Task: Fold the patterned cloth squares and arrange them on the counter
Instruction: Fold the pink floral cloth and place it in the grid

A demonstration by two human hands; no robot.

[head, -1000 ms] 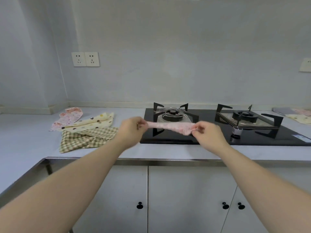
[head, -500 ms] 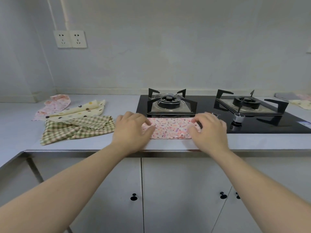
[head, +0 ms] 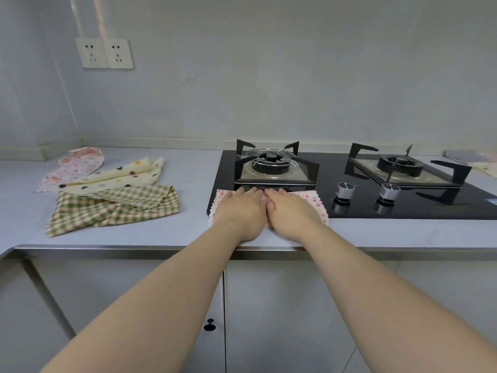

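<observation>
Near the front edge of the grey worktop (head: 188,224), the left hand (head: 242,211) and right hand (head: 291,214) touch side by side, each grip spread flat, pressing the pink cloth (head: 315,201).

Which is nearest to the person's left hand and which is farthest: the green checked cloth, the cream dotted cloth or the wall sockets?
1. Green checked cloth: on the counter, directly to the left of the left hand.
2. Cream dotted cloth: just behind the checked one, further back on the counter.
3. Wall sockets: high on the wall, back left.
</observation>
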